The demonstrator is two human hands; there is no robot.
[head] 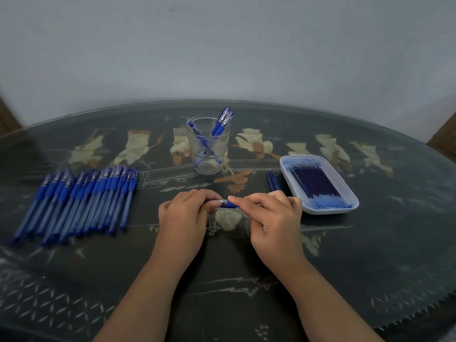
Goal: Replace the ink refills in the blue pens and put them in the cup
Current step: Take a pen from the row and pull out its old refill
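While both hands meet at the centre of the frame, a single blue pen is held level between them, just above the desk. The left hand curls its grip round one end, where a pale, silvery section shows. The right hand pinches the blue part next to it with thumb and forefinger, so each grip is narrow and closed on the pen. The posture suggests that the barrel is being turned at its joint; whether it is being opened or closed cannot be told, nor whether a refill lies inside. At left of centre a row of pens lies side by side on the desk. At upper centre the glass cup stands upright with a few cupped pens leaning on its rim. At right of centre a white tray contains the fresh refills, and some loose refills, probably spent, lie just beside its left wall. By these quantities the task appears to be at an early stage. The next move calls for a firm counter-twist of the two grips, kept in line with the barrel.
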